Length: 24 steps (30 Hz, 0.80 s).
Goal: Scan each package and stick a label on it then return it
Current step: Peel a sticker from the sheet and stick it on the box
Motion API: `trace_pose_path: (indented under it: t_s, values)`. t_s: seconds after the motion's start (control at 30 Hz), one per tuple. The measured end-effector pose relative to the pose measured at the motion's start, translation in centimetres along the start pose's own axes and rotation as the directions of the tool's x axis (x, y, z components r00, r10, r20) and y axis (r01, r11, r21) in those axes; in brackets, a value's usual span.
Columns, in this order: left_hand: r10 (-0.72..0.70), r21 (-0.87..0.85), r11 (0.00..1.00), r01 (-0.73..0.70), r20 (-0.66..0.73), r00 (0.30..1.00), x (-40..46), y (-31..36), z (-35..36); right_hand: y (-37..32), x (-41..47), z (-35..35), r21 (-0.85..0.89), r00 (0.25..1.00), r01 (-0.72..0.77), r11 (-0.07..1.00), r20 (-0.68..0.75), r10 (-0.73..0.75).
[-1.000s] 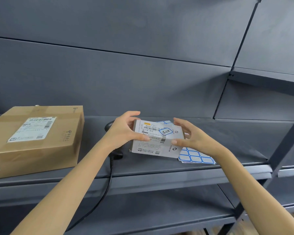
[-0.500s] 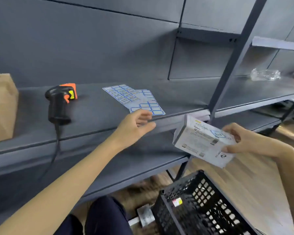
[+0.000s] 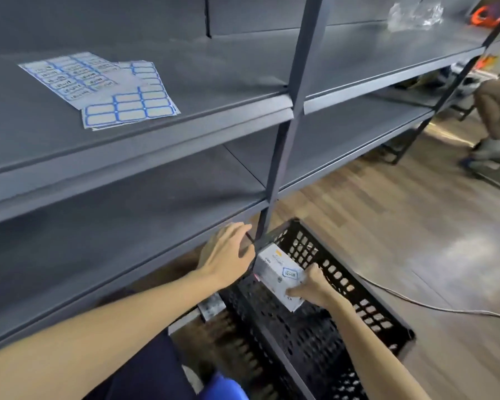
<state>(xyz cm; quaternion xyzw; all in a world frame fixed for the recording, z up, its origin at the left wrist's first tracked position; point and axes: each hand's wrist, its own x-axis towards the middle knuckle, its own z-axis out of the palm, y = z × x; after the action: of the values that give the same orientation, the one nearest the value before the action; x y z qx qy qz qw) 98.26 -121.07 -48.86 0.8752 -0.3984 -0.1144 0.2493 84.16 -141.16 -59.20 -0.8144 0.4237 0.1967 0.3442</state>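
My right hand (image 3: 311, 288) grips a small white package (image 3: 280, 272) by its near end, low inside the black plastic crate (image 3: 367, 310) on the floor. A blue-framed label is stuck on the package's top face. My left hand (image 3: 224, 259) hovers open and empty just left of the package, over the crate's left edge and in front of the lower shelf. Two sheets of blue-framed labels (image 3: 98, 88) lie on the upper grey shelf at the left.
A grey metal shelving unit (image 3: 185, 134) fills the left and top, with an upright post (image 3: 298, 111) just above the crate. A cable (image 3: 433, 306) runs over the wooden floor. Crumpled clear plastic (image 3: 413, 13) lies top right. Another person's legs (image 3: 494, 125) stand far right.
My right hand has carried the labelled package from the shelf down into the crate. My left hand let go and followed downward. The view swung down and right; scanner and brown box left the frame.
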Motion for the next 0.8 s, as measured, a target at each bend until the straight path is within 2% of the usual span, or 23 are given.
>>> trace_pose_path:
  t_s: [0.27, 0.4, 0.53, 0.63, 0.7, 0.77, 0.8]
  values:
    - [-0.084, 0.163, 0.984, 0.071, 0.076, 0.994, 3.9, -2.1, 6.4, 2.2, 5.4, 9.1, 0.121, 0.998, -0.016, 0.993, -0.061, 0.023]
    - [-0.133, 0.227, 0.967, 0.117, 0.057, 0.989, 5.0, -4.6, 8.8, 2.5, 8.8, 13.9, 0.007, 0.997, 0.038, 0.999, -0.070, -0.037]
    - [-0.158, 0.256, 0.956, 0.140, 0.049, 0.986, 5.4, -6.7, 10.3, 2.3, 11.3, 17.8, 0.142, 0.995, -0.091, 0.986, -0.033, 0.097]
    - [-0.171, 0.259, 0.953, 0.159, 0.024, 0.985, 5.8, -7.7, 10.8, 2.3, 12.8, 20.3, 0.087, 0.991, -0.126, 0.988, -0.034, 0.129]
    - [-0.180, 0.248, 0.953, 0.172, 0.011, 0.984, 6.0, -8.1, 11.0, 2.5, 13.9, 21.7, -0.001, 0.996, -0.080, 0.997, -0.038, 0.080]
    - [-0.187, 0.243, 0.953, 0.178, 0.015, 0.982, 6.1, -8.3, 11.1, 2.9, 14.7, 22.5, -0.073, 0.998, -0.061, 0.995, -0.002, 0.061]
    - [-0.188, 0.241, 0.954, 0.178, 0.020, 0.982, 6.1, -8.4, 11.2, 3.0, 14.9, 22.5, -0.040, 0.995, -0.087, 0.995, 0.046, 0.089]
